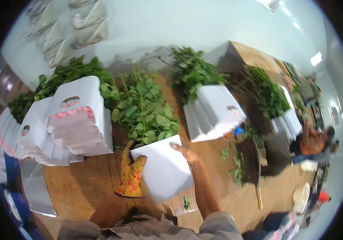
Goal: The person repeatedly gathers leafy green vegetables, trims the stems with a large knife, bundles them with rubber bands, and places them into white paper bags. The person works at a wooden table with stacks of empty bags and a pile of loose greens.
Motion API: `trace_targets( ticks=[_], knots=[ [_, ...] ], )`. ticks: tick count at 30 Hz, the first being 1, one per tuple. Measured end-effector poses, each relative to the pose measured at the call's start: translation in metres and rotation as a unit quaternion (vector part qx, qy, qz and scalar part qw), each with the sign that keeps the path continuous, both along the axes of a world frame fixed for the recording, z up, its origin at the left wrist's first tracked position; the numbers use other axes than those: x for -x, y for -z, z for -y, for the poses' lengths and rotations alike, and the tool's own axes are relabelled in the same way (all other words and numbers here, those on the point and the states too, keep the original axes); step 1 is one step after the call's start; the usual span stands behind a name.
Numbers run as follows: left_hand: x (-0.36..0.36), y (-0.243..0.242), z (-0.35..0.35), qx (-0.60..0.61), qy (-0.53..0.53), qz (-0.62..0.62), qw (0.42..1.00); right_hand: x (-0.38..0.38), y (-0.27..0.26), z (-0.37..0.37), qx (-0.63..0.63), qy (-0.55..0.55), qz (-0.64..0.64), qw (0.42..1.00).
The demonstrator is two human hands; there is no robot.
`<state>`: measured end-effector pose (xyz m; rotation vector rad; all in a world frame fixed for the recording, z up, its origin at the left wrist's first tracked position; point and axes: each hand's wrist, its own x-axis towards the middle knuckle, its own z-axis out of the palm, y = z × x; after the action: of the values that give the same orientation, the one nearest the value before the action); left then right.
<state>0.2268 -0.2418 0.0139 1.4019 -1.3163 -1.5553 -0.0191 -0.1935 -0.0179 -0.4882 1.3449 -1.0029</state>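
Note:
A white corrugated wrap (pixel 165 171) lies over the wooden table in front of me, with leafy green stems (pixel 146 117) reaching away from its far edge. My left hand (pixel 132 172), in a yellow work glove with red marks, grips the wrap's left side. On the far right corner, my bare right hand (pixel 186 153) holds the same wrap, its thumb on top. Whatever the wrap encloses is hidden. To the left, stacked wrapped bunches (pixel 74 96) show pink flower heads at their near ends and bear round labels.
More wrapped bunches (pixel 216 105) lie at the right, leaves towards the wall. Loose leaves (pixel 238 171) are strewn near the wooden table's (pixel 78 186) right edge. Wall pockets (pixel 89 27) hang at upper left. People (pixel 312 141) and a pale bucket (pixel 301 198) are farther right.

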Motion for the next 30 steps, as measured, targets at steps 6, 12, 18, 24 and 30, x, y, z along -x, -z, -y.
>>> trace_targets(
  ticks=[6, 12, 18, 24, 30],
  knots=[
    [-0.031, -0.057, -0.034, 0.089, 0.031, -0.249, 0.964, -0.055, -0.068, -0.068, 0.188, 0.088, -0.171, 0.963],
    [-0.079, -0.041, 0.01, 0.283, 0.294, -0.14, 0.902, -0.151, -0.08, -0.158, 0.24, 0.296, -0.178, 0.907],
    [-0.073, -0.096, -0.023, 0.183, 0.503, -0.075, 0.841, -0.263, -0.014, -0.216, 0.106, 0.364, -0.068, 0.923],
    [-0.064, -0.019, -0.014, 0.027, 0.617, 0.119, 0.778, -0.295, 0.072, -0.229, -0.153, 0.261, 0.044, 0.952],
    [-0.062, 0.046, 0.004, 0.107, 0.59, 0.202, 0.774, -0.242, 0.076, -0.279, -0.064, 0.229, 0.156, 0.959]
  ],
)
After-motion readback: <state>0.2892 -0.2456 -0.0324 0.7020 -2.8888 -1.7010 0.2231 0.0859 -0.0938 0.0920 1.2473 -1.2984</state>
